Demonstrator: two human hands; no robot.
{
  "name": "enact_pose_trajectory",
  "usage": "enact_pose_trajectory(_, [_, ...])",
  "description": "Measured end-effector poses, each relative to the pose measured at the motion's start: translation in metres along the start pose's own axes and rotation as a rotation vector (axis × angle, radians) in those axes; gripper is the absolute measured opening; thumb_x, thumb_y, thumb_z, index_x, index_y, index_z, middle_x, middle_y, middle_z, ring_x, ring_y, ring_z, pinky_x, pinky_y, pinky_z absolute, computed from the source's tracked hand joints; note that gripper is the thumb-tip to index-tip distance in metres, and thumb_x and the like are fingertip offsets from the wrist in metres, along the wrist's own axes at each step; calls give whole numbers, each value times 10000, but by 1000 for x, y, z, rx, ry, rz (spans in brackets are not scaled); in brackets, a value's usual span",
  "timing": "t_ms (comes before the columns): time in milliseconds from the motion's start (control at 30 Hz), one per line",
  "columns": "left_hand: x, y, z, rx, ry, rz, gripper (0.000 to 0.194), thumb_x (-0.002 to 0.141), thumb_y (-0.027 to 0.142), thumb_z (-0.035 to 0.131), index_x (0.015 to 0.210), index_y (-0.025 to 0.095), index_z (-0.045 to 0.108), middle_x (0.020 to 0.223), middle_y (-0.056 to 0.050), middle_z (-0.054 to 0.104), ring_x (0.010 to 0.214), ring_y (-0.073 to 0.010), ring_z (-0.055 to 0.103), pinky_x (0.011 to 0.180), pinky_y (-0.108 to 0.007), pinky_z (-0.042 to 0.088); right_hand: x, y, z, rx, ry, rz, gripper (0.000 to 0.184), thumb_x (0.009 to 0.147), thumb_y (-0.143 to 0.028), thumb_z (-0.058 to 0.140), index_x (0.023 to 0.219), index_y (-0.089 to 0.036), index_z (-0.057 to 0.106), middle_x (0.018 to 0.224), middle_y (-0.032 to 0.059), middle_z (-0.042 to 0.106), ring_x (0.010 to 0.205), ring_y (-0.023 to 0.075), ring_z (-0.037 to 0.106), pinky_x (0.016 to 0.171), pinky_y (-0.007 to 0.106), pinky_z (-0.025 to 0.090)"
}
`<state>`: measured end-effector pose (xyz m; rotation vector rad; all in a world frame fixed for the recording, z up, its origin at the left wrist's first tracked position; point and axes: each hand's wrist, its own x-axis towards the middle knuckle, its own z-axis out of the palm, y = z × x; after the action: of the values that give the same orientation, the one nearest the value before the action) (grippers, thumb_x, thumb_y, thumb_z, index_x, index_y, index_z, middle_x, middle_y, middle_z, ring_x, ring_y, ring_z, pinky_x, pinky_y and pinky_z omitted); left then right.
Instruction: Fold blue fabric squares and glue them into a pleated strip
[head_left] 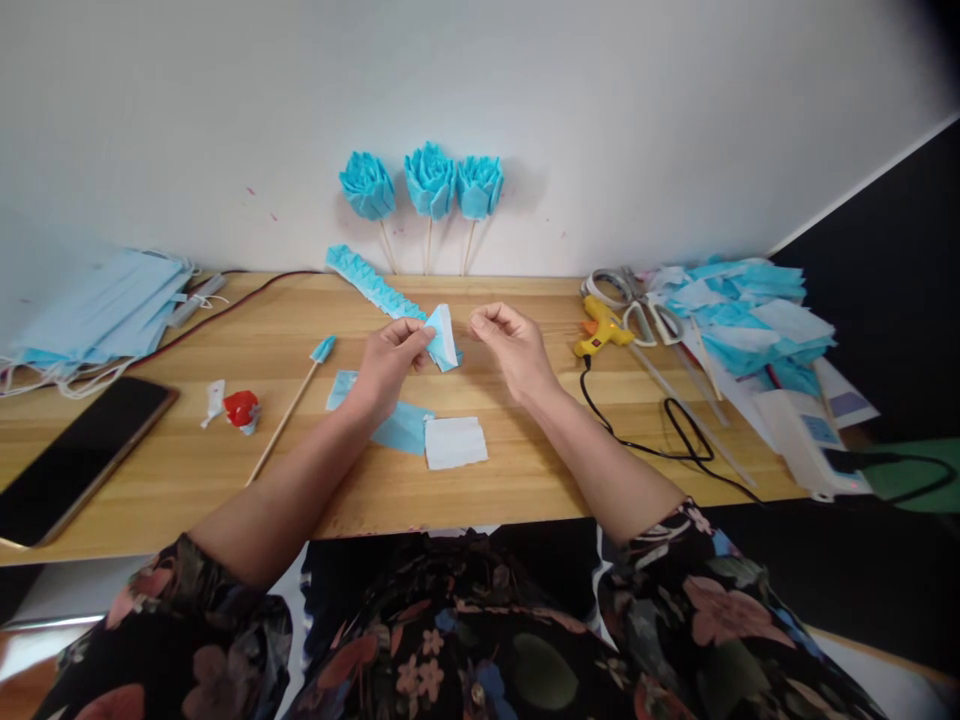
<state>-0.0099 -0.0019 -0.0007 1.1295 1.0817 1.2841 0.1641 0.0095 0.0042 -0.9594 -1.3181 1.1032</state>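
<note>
Blue with a white band along one edge, the folded piece [442, 338] is pinched between the thumb and fingers of your left hand [388, 362], beyond the white patch [456, 443] that lies on the wooden table [525, 490]. Your right hand [517, 350] is farther back than the white patch and to its right, its thumb and forefinger brought close together just beside the folded piece; you cannot tell from this view whether they grip anything. A flat blue piece [403, 428] touches the white patch on its left side. Farther left of the white patch lie a blue-tipped stick [289, 418], a crumpled red wrapper [241, 408] and, well apart, a dark phone [86, 455]. Behind the white patch and to its left, a pleated blue strip [371, 280] runs slantwise, and beyond it three blue flowers [430, 182] on thin sticks stand against the wall. To the right of the white patch and farther back you have a yellow glue gun [602, 328], scissors [651, 322] and a heap of blue and white pieces [750, 310].
</note>
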Motion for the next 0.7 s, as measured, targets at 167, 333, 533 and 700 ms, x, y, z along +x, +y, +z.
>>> enact_pose_trajectory(167, [0,0,-1,2,16,2,235,764,383,736,694,194,616,549,31,546,518,-100,456,564,-266,378,-2,-5,0,-15,-39,-10,264,836,-461,688,762,-211,648,790,7,642,829,156,591,866,329,496])
enact_pose_trajectory(333, [1,-2,-1,-25,17,2,226,764,366,742,694,189,618,550,34,545,518,-94,459,561,-258,376,-3,-5,1,12,-52,16,275,850,-480,660,809,-209,685,774,9,643,809,156,591,853,325,498])
enact_pose_trajectory(533, [1,-1,-1,-27,16,4,232,765,377,743,692,196,619,560,32,547,522,-98,460,562,-260,370,-1,-1,-1,-2,-36,27,318,892,-487,588,743,-211,642,710,-3,587,737,143,553,798,301,477])
enact_pose_trajectory(700, [2,-2,-4,-10,23,-4,233,780,393,742,705,206,625,573,35,542,528,-103,463,570,-264,371,0,-1,-3,-46,4,-22,467,935,-504,546,572,-212,524,604,-10,500,638,132,487,719,297,445])
